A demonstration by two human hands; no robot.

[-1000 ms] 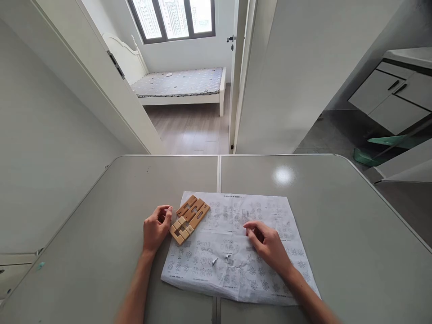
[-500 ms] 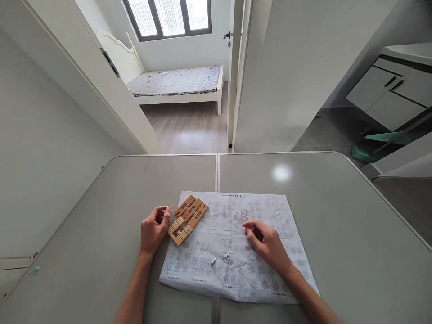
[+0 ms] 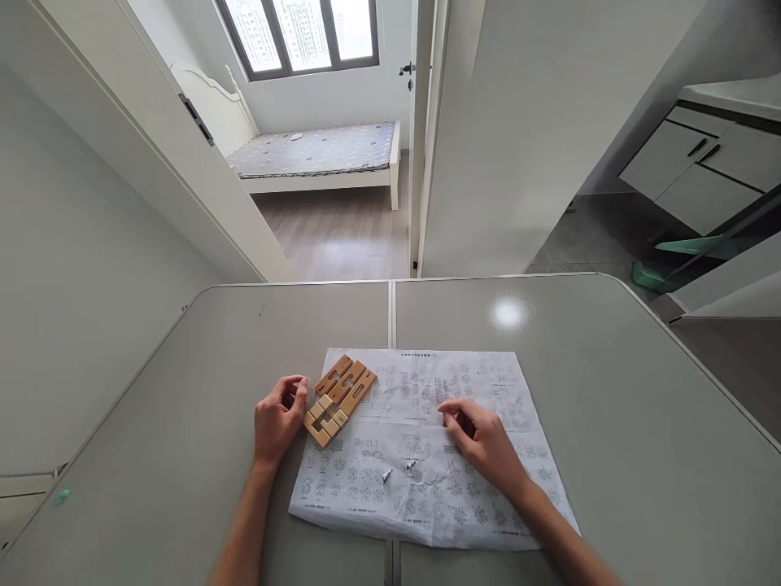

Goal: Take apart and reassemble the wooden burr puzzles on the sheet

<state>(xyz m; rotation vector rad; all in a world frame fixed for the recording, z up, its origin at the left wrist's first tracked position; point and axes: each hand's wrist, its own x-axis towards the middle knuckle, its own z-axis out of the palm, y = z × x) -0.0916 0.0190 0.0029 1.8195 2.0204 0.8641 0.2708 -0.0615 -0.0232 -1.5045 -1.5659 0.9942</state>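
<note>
A set of notched wooden puzzle bars (image 3: 339,398) lies side by side on the upper left corner of a printed instruction sheet (image 3: 421,480). My left hand (image 3: 277,422) rests on the table just left of the bars, fingers curled loosely, thumb and forefinger close together with nothing visible in them. My right hand (image 3: 485,443) lies on the middle of the sheet with its fingers bent and tips pressed on the paper, holding nothing.
The grey folding table (image 3: 610,391) has a centre seam and rounded far corners. Beyond it an open doorway shows a bed (image 3: 317,150) under a window. Grey cabinets (image 3: 701,171) and a green dustpan (image 3: 656,277) are at the right.
Both hands stay almost still; only the view shifts slightly as my head moves.
</note>
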